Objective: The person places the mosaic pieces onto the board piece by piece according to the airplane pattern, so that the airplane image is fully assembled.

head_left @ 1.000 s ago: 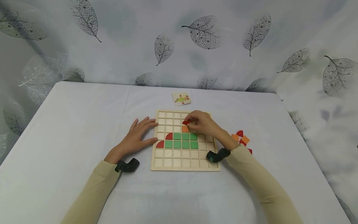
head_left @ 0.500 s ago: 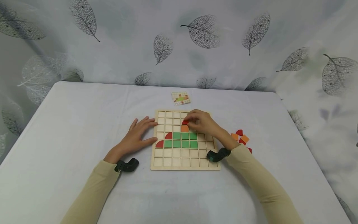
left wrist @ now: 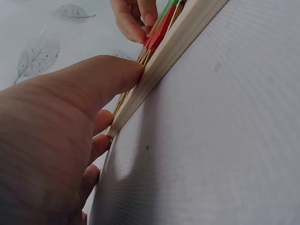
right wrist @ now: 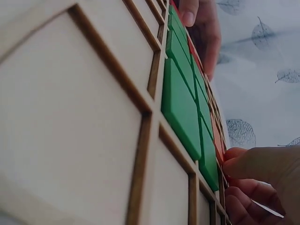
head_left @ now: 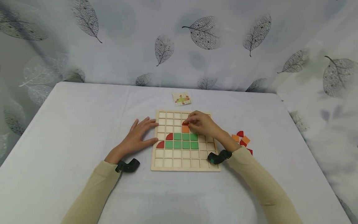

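A wooden grid board point(head_left: 185, 169) holds green square tiles point(head_left: 185, 141), an orange square tile point(head_left: 185, 129) and red quarter-circle tiles point(head_left: 160, 144) at its left. Another red quarter-circle tile point(head_left: 184, 123) lies at the cell just above the orange one, pinched at the fingertips of my right hand point(head_left: 202, 123), which partly cover it. My left hand point(head_left: 138, 137) rests at the board's left edge, fingers spread. The left wrist view shows its thumb point(left wrist: 112, 75) touching the wooden rim. Low at the right in the right wrist view, the right hand point(right wrist: 262, 173) has its fingertips close to the board.
Loose orange and red tiles point(head_left: 245, 139) lie on the white tablecloth point(head_left: 92, 109) right of the board, partly behind the right forearm. A small pattern card point(head_left: 181, 99) lies beyond the board. A leaf-print cloth point(head_left: 126, 40) hangs behind the table.
The red quarter-circle tile has settled from a tilt into line above the orange tile. The right fingertips have shifted slightly over it. The left hand has stayed in place.
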Demonstrator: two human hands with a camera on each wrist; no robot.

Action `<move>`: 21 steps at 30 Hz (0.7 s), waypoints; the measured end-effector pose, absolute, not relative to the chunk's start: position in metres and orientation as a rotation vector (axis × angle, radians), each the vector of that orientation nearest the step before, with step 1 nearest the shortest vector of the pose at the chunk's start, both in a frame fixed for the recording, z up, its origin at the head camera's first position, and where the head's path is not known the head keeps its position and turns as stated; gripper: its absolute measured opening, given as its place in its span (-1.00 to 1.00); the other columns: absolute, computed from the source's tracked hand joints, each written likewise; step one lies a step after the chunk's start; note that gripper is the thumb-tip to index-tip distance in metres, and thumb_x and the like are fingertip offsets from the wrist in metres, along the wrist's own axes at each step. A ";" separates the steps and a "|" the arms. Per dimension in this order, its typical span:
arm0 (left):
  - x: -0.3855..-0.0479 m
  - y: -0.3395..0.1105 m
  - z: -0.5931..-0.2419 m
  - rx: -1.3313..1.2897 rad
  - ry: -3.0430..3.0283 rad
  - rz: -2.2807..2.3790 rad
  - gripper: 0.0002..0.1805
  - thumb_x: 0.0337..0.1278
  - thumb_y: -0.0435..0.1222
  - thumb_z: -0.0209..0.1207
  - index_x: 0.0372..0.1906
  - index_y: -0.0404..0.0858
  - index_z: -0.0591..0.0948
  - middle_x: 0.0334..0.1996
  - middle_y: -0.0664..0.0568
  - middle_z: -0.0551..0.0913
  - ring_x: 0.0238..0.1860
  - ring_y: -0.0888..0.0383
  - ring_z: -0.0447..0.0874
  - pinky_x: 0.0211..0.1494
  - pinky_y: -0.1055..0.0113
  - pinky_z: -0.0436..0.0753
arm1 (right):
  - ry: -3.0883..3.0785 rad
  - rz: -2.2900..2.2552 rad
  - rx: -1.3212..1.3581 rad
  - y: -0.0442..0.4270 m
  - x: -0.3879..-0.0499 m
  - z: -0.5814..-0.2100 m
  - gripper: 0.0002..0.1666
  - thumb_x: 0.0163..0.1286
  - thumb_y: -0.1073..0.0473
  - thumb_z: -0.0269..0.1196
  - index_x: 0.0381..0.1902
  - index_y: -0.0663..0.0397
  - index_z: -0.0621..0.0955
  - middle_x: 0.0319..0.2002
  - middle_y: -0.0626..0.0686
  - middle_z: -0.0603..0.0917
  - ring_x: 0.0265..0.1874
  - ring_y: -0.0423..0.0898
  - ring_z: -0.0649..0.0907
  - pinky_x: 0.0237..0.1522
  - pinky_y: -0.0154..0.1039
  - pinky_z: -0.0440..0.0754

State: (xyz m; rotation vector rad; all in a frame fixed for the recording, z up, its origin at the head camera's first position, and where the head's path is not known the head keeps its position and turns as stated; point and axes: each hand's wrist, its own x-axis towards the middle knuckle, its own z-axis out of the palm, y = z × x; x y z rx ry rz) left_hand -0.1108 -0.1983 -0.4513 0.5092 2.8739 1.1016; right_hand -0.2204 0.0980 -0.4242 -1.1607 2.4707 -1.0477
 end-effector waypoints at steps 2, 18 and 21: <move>-0.111 -0.197 -0.451 0.510 2.876 1.101 -0.34 0.18 -0.10 0.30 0.35 -0.20 0.41 0.42 -0.12 0.30 0.54 -0.09 -0.05 0.53 -0.08 -0.34 | 2.449 -1.066 -1.161 0.100 -0.218 -0.424 -0.77 0.37 0.36 0.20 -0.08 0.23 0.71 0.02 0.20 0.57 -0.22 0.00 0.60 -0.22 -0.17 0.58; -0.111 -0.196 -0.451 0.501 2.871 1.087 -0.33 0.18 -0.08 0.29 0.35 -0.20 0.41 0.42 -0.10 0.30 0.54 -0.07 -0.05 0.53 -0.07 -0.34 | 2.487 -1.212 -1.147 0.110 -0.206 -0.423 -0.84 0.37 0.38 0.21 -0.15 0.23 0.70 -0.07 0.17 0.62 -0.12 0.05 0.64 -0.08 -0.11 0.68; -0.111 -0.196 -0.450 0.495 2.868 1.084 -0.33 0.17 -0.08 0.29 0.35 -0.19 0.41 0.42 -0.09 0.30 0.54 -0.06 -0.06 0.53 -0.06 -0.34 | 2.485 -1.262 -1.131 0.114 -0.203 -0.422 -0.85 0.35 0.39 0.23 -0.16 0.24 0.70 -0.09 0.17 0.63 -0.14 0.05 0.63 -0.09 -0.11 0.69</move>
